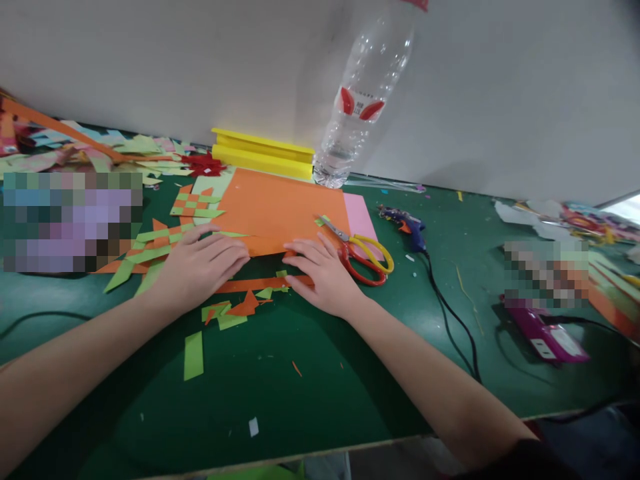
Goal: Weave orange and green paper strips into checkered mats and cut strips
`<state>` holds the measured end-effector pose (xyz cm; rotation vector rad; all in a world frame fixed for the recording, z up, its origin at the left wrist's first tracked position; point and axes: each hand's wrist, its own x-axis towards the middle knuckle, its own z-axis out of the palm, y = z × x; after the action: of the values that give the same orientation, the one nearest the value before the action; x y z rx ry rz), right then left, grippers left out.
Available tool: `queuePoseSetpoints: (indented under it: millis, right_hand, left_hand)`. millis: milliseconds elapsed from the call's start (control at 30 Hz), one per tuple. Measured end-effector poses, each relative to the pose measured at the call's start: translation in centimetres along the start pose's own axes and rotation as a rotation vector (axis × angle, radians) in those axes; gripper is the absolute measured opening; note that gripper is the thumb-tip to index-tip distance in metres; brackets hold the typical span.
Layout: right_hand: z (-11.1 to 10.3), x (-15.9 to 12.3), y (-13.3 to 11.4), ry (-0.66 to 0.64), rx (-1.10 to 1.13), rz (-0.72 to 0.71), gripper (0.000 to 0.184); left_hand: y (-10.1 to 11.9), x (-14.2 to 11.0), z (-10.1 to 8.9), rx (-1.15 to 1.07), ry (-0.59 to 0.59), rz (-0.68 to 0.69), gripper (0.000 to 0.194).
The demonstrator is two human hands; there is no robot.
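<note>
A sheet of orange paper (287, 203) lies in front of me, its near edge slightly raised over a dark shadow. My left hand (207, 263) is closed at the left of that edge, fingers together and thumb hidden. At the right of the edge, my right hand (323, 273) has its fingers curled over the paper and its thumb below. Scissors (367, 253) with red and yellow handles rest beside my right hand, blades on the paper. Woven green and orange paper strips (157, 243) sit beyond my left hand. Below the edge lies an orange strip (245, 285).
A clear plastic bottle (360, 100) leans against the wall beside folded yellow card (265, 153). To the right lie a blue glue gun (407, 227) with a black cord and a purple power strip (545, 330). Paper scraps (95, 150) pile at back left; green offcuts (194, 355) lie nearer me.
</note>
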<state>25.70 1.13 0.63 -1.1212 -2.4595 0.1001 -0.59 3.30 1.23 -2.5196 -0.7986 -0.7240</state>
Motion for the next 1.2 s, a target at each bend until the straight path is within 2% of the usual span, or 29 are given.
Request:
queuePoseSetpoints:
  millis: [133, 300, 400, 500, 567, 633, 667, 733, 767, 867, 933, 1000, 1100, 1200]
  right_hand:
    - [0.2, 0.0, 0.1, 0.010, -0.006, 0.002, 0.027]
    - [0.0, 0.0, 0.1, 0.071, 0.016, -0.043, 0.024]
    - [0.0, 0.0, -0.1, 0.093, 0.023, -0.088, 0.025]
    - [0.0, 0.0, -0.2, 0.085, 0.027, -0.079, 0.025]
    - [0.0, 0.0, -0.2, 0.104, 0.035, -0.057, 0.026]
    - [-0.1, 0.0, -0.3, 0.155, 0.063, -0.032, 0.031]
    - [-0.2, 0.0, -0.3, 0.187, 0.082, -0.012, 0.035]
    - [-0.4, 0.0, -0.3, 0.256, 0.115, 0.039, 0.045]
    - [-0.5, -0.1, -0.3, 0.291, 0.125, 0.065, 0.049]
    - [-0.4, -0.2, -0.1, 0.380, 0.156, 0.124, 0.057]
    - [-0.1, -0.3, 0.0, 0.417, 0.206, 0.169, 0.061]
    - [0.4, -0.4, 0.2, 0.430, 0.290, 0.221, 0.063]
    - [0.9, -0.6, 0.4, 0.448, 0.407, 0.273, 0.065]
    - [1.2, -0.7, 0.6, 0.449, 0.427, 0.284, 0.066]
  left_hand:
    - [0.4, 0.2, -0.4, -0.039, 0.079, 0.081, 0.007]
    - [0.8, 0.5, -0.8, -0.218, 0.116, 0.252, 0.007]
    - [0.9, 0.4, -0.8, -0.250, 0.134, 0.286, 0.010]
    - [0.8, 0.1, -0.8, -0.235, 0.152, 0.237, 0.018]
    - [0.6, -0.2, -0.8, -0.222, 0.166, 0.126, 0.030]
    - [0.4, -0.4, -0.8, -0.214, 0.260, -0.026, 0.045]
    - [0.3, -0.4, -0.8, -0.210, 0.347, -0.086, 0.051]
    - [0.3, -0.5, -0.7, -0.185, 0.468, -0.142, 0.055]
    - [0.3, -0.5, -0.6, -0.165, 0.470, -0.134, 0.055]
    - [0.5, -0.6, -0.5, -0.102, 0.364, -0.077, 0.050]
    - [0.6, -0.7, -0.4, -0.082, 0.356, -0.047, 0.048]
    - [0.7, -0.8, -0.4, -0.088, 0.374, -0.029, 0.049]
    - [0.7, -0.9, -0.4, -0.106, 0.336, -0.007, 0.051]
    - [0.7, -0.9, -0.5, -0.103, 0.301, -0.014, 0.053]
